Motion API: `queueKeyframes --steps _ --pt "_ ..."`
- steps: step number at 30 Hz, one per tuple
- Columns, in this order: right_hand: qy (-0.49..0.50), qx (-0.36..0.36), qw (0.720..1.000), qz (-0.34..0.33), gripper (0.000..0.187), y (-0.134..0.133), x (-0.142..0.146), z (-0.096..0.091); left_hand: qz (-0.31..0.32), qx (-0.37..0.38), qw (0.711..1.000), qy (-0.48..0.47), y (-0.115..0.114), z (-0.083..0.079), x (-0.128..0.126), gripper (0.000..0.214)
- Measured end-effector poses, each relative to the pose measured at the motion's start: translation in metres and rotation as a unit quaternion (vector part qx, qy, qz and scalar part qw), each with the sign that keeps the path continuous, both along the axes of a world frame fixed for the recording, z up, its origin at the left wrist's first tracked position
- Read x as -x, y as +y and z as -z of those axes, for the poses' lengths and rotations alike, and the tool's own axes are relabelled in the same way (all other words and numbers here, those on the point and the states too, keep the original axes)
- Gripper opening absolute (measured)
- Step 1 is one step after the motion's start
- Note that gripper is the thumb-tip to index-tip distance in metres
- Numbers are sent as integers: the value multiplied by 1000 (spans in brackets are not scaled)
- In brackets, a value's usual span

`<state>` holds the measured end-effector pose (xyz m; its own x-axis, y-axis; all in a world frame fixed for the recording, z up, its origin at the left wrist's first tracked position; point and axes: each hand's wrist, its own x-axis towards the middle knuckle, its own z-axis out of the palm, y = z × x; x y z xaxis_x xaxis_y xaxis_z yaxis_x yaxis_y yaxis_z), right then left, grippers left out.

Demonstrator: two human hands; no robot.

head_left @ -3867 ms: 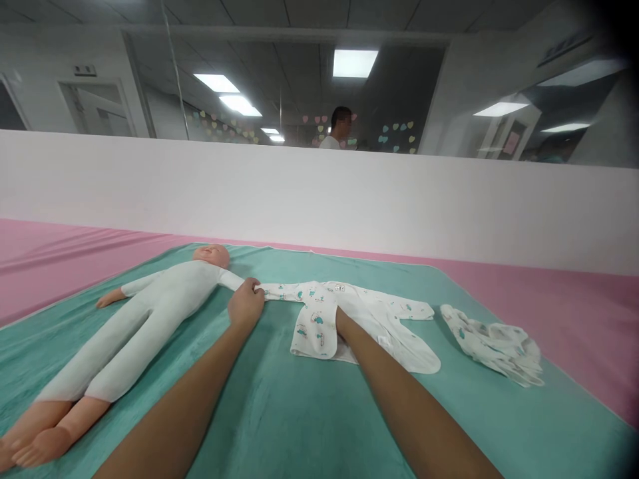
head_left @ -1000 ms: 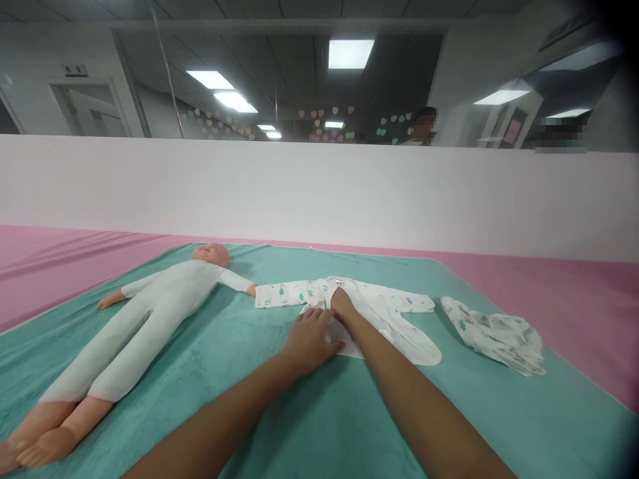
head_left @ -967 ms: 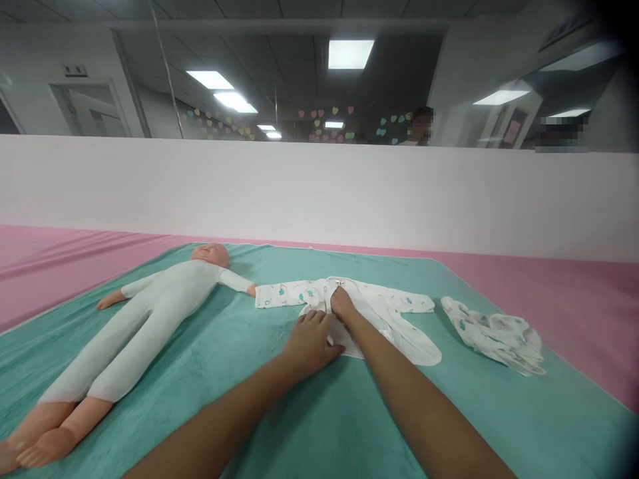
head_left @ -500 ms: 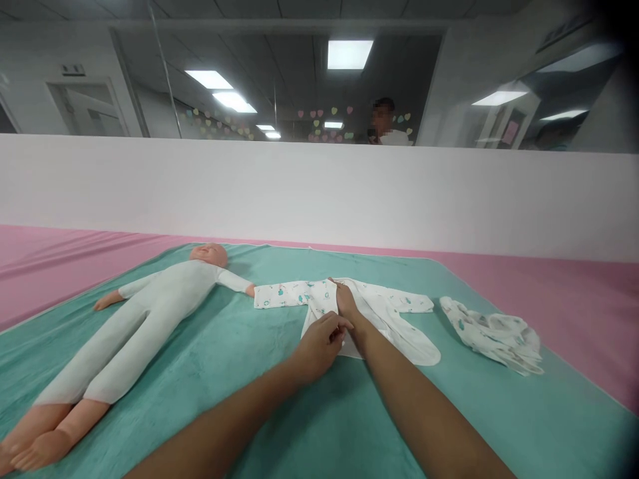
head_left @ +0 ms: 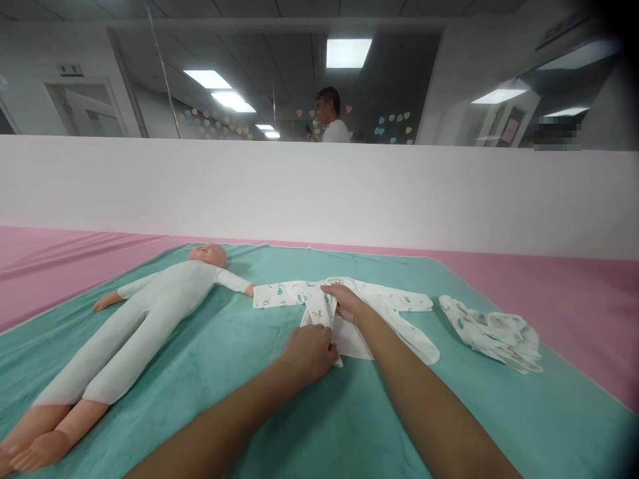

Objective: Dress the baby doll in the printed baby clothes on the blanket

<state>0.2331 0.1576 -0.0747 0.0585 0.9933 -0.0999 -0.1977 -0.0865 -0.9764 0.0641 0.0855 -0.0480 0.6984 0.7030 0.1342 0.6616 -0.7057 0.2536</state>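
Note:
A white baby shirt (head_left: 413, 342) with small green prints lies spread on the green cloth, its sleeves out to both sides and its front partly opened. My left hand (head_left: 310, 347) is closed on the lower part of its left front panel. Higher on the same panel's edge, my right hand (head_left: 345, 303) pinches the fabric between thumb and fingers. A baby doll (head_left: 170, 286) in a white body suit lies on its back to the left, one hand touching the shirt's left cuff.
To the right is a crumpled printed baby garment (head_left: 492, 336). The green cloth (head_left: 239, 392) lies over a pink sheet (head_left: 589, 293). Behind stands a low white wall (head_left: 299, 189) with glass above, where a person (head_left: 335, 123) shows.
My left hand has moved slightly down and left and taken hold of the shirt's front panel. My right hand has shifted a little, folding the panel's edge leftward. The person behind the glass moved left.

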Motion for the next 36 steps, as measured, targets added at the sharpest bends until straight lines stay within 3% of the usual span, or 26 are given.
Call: queueKeyframes --steps 6,11,16,20,25,29,33,36 --pt "87 -7 996 8 15 5 -9 5 -22 46 995 -88 1 0 -2 20" --pt "106 -27 992 59 15 9 -3 10 41 14 999 -12 -4 2 -2 44" --pt "109 -35 991 69 15 7 2 5 81 -54 995 32 -10 1 -3 19" --pt "118 -21 993 20 22 -2 2 -5 69 -107 992 24 -8 -5 -3 19" --pt "56 33 991 -113 23 -14 -1 -15 96 -148 984 3 -4 -8 1 16" --pt "39 39 992 -115 19 -15 -2 -15 118 -155 981 -25 -6 -8 3 14" --pt "72 11 993 -96 21 -12 1 -18 46 -70 984 -154 -1 -12 8 16" --pt "110 -16 991 -73 32 -12 3 -23 1 107 945 -310 10 -14 12 24"
